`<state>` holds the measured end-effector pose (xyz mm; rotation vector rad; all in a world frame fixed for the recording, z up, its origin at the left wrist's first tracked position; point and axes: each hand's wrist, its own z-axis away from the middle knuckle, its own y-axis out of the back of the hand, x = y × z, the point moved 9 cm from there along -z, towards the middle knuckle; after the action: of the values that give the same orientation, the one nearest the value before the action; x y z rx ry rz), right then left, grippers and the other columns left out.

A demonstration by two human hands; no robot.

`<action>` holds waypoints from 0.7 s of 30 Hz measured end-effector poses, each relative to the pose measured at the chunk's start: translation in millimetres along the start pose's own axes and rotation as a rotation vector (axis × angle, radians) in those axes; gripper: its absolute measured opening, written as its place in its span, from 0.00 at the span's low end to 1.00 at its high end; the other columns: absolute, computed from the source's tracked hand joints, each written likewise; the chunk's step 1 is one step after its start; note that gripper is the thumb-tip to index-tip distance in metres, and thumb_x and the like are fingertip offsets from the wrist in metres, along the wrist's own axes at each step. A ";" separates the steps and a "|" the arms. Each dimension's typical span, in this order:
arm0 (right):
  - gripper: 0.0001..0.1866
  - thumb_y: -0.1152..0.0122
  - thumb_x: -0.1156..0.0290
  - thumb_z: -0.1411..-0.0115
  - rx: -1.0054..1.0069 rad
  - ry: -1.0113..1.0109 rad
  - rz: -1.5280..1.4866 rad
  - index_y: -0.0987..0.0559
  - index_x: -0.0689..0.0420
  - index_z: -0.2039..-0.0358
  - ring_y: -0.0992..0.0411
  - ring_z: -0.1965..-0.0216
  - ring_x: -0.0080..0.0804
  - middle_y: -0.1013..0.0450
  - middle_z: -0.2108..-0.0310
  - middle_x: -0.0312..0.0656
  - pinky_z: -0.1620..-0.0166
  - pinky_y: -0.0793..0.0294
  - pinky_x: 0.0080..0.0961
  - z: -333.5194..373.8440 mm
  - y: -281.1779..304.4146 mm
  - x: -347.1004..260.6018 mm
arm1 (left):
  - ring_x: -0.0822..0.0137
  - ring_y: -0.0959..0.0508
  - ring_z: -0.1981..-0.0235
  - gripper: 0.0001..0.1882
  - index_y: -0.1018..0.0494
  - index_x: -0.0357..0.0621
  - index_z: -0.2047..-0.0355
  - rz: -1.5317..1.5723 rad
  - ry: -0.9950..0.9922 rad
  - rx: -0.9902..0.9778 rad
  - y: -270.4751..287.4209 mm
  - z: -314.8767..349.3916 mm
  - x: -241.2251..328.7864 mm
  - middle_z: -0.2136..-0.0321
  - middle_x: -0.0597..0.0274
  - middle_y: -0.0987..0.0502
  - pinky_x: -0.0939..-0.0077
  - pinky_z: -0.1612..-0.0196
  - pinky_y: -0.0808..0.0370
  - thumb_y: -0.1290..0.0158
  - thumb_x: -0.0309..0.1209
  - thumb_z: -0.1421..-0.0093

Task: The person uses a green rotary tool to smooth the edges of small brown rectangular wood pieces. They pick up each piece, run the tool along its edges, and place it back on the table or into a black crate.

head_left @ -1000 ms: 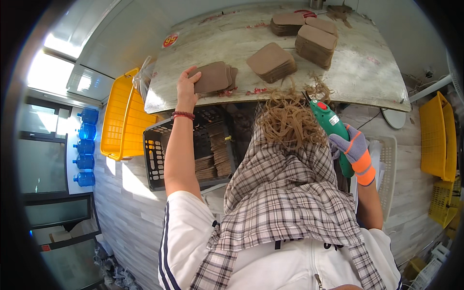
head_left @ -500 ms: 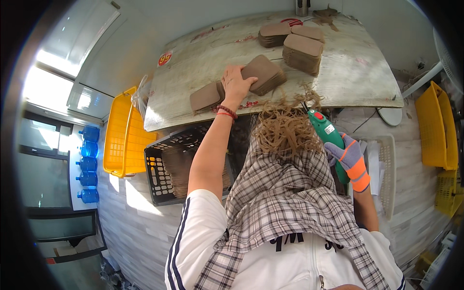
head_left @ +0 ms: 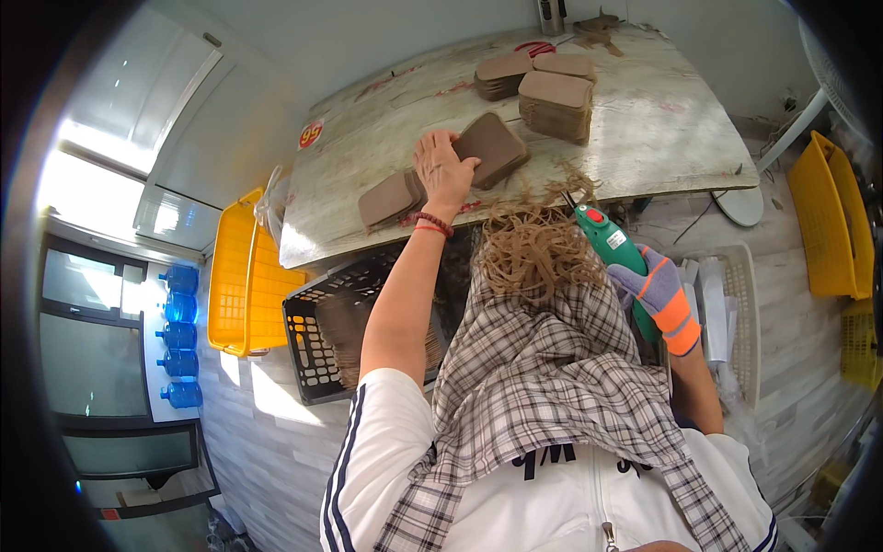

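My left hand, bare with red bead bracelets, lies on the table against the left edge of a stack of brown rounded pads. Its fingers are stretched out and the thumb touches the stack. A lower group of brown pads is beside my wrist. In a grey and orange glove, my right hand is closed around green electric scissors with a red button. The blades point at the table edge, beside a heap of curly brown trimmings on the checked cloth over my lap.
More stacks of brown pads stand at the table's back right, near a red-handled tool. Below the table's left edge is a black crate holding many pads. Yellow baskets flank the table; a pale basket is at my right.
The view has turned slightly, shifting the table and baskets in the picture. My left hand stays at the stack, and the scissors stay in my right hand at the table edge.
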<state>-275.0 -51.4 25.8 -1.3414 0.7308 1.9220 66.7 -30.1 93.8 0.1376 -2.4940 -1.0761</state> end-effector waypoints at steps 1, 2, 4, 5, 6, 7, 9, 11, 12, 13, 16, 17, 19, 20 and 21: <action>0.24 0.32 0.65 0.49 -0.004 0.013 0.006 0.29 0.65 0.56 0.34 0.83 0.17 0.30 0.79 0.35 0.81 0.32 0.16 0.4 -0.1 -2.1 | 0.55 0.31 0.61 0.23 0.30 0.41 0.64 -0.034 -0.004 -0.010 3.0 -0.4 2.2 0.65 0.57 0.29 0.62 0.54 0.35 0.33 0.32 0.59; 0.24 0.32 0.66 0.49 -0.008 0.026 0.012 0.29 0.65 0.56 0.34 0.83 0.17 0.30 0.79 0.35 0.81 0.32 0.16 0.7 -0.3 -4.3 | 0.56 0.30 0.63 0.23 0.30 0.40 0.64 -0.068 -0.009 -0.020 6.7 -1.1 4.2 0.66 0.58 0.29 0.63 0.56 0.34 0.33 0.32 0.60; 0.23 0.32 0.66 0.49 -0.008 0.042 0.019 0.29 0.65 0.56 0.34 0.83 0.17 0.30 0.79 0.35 0.81 0.33 0.16 1.0 -0.1 -8.0 | 0.58 0.29 0.61 0.20 0.34 0.41 0.67 0.275 0.291 -0.186 1.4 -0.4 -15.7 0.62 0.58 0.29 0.64 0.58 0.31 0.35 0.28 0.56; 0.23 0.32 0.66 0.48 -0.003 0.046 0.021 0.29 0.65 0.56 0.34 0.83 0.17 0.30 0.79 0.35 0.81 0.33 0.16 0.9 0.1 -9.7 | 0.59 0.28 0.60 0.18 0.36 0.42 0.69 0.447 0.441 -0.269 -4.9 5.2 -21.7 0.61 0.58 0.28 0.64 0.59 0.30 0.35 0.26 0.54; 0.23 0.32 0.66 0.48 0.000 0.050 0.022 0.28 0.65 0.57 0.34 0.83 0.17 0.30 0.79 0.35 0.81 0.33 0.16 0.5 -0.2 -11.7 | 0.60 0.27 0.60 0.17 0.35 0.41 0.67 0.819 0.535 -0.161 -4.4 11.3 -19.4 0.60 0.59 0.28 0.66 0.60 0.28 0.38 0.24 0.51; 0.23 0.32 0.65 0.48 0.006 0.062 0.022 0.28 0.65 0.57 0.34 0.83 0.17 0.29 0.79 0.35 0.81 0.33 0.16 0.0 -1.2 -15.8 | 0.61 0.26 0.60 0.15 0.35 0.41 0.65 1.185 0.619 -0.039 -5.3 21.6 -12.0 0.60 0.59 0.27 0.67 0.60 0.26 0.40 0.22 0.49; 0.23 0.32 0.65 0.48 0.031 0.084 0.023 0.28 0.65 0.57 0.33 0.83 0.17 0.29 0.78 0.35 0.81 0.32 0.16 -2.3 -2.8 -22.0 | 0.62 0.26 0.58 0.15 0.35 0.40 0.60 1.661 0.718 0.119 -10.9 37.9 11.6 0.58 0.61 0.27 0.69 0.57 0.25 0.44 0.19 0.45; 0.24 0.32 0.64 0.48 0.048 0.079 -0.034 0.28 0.65 0.57 0.32 0.83 0.17 0.29 0.78 0.35 0.81 0.32 0.15 -4.3 -6.5 -24.5 | 0.63 0.26 0.55 0.17 0.35 0.40 0.55 1.879 0.773 0.182 -14.2 48.5 42.1 0.57 0.61 0.27 0.70 0.51 0.25 0.47 0.16 0.44; 0.24 0.32 0.64 0.48 0.060 0.078 -0.060 0.28 0.65 0.57 0.32 0.82 0.17 0.28 0.78 0.36 0.81 0.31 0.15 -4.8 -7.5 -25.9 | 0.63 0.26 0.54 0.20 0.35 0.40 0.51 1.960 0.833 0.209 -27.1 55.8 46.0 0.56 0.60 0.26 0.69 0.49 0.26 0.48 0.16 0.43; 0.24 0.32 0.64 0.48 0.062 0.078 -0.047 0.28 0.65 0.57 0.31 0.82 0.17 0.28 0.78 0.36 0.81 0.31 0.15 -4.9 -7.8 -26.8 | 0.62 0.27 0.53 0.19 0.34 0.40 0.51 2.018 0.871 0.214 -31.8 58.8 56.2 0.55 0.60 0.27 0.67 0.47 0.27 0.47 0.16 0.44; 0.25 0.31 0.62 0.48 0.071 0.067 -0.031 0.28 0.65 0.57 0.31 0.83 0.17 0.28 0.77 0.36 0.80 0.31 0.15 -3.4 -9.4 -28.6 | 0.61 0.28 0.51 0.19 0.33 0.40 0.52 2.175 0.975 0.231 -42.6 64.1 77.9 0.54 0.61 0.27 0.64 0.45 0.30 0.47 0.16 0.44; 0.25 0.31 0.62 0.48 0.072 0.067 -0.037 0.28 0.65 0.57 0.31 0.83 0.17 0.28 0.77 0.36 0.80 0.31 0.15 -2.5 -10.1 -29.0 | 0.61 0.28 0.51 0.19 0.33 0.40 0.52 2.179 0.984 0.218 -44.8 65.5 80.3 0.54 0.61 0.27 0.63 0.45 0.30 0.47 0.16 0.44; 0.25 0.31 0.62 0.48 0.070 0.067 -0.054 0.28 0.65 0.57 0.31 0.83 0.17 0.28 0.77 0.36 0.80 0.31 0.15 -1.3 -11.2 -28.8 | 0.61 0.27 0.51 0.20 0.33 0.40 0.51 2.184 1.000 0.195 -47.1 68.0 84.5 0.54 0.60 0.27 0.63 0.44 0.30 0.47 0.16 0.44; 0.24 0.31 0.63 0.48 0.072 0.069 -0.050 0.28 0.65 0.57 0.31 0.83 0.17 0.28 0.77 0.36 0.80 0.31 0.15 -1.1 -11.2 -29.3 | 0.61 0.27 0.51 0.20 0.33 0.40 0.51 2.179 0.988 0.192 -47.3 68.1 85.6 0.54 0.60 0.27 0.62 0.44 0.30 0.47 0.16 0.44; 0.24 0.31 0.63 0.48 0.073 0.071 -0.045 0.28 0.65 0.57 0.31 0.83 0.17 0.28 0.77 0.36 0.80 0.31 0.15 -0.7 -10.7 -30.6 | 0.61 0.27 0.51 0.20 0.33 0.40 0.51 2.173 0.975 0.191 -48.0 68.5 87.0 0.54 0.60 0.27 0.62 0.44 0.30 0.47 0.16 0.44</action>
<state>-258.7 -51.7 53.8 -1.3754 0.7912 1.8033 -44.2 -39.2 46.9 -1.2673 -0.7023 0.2641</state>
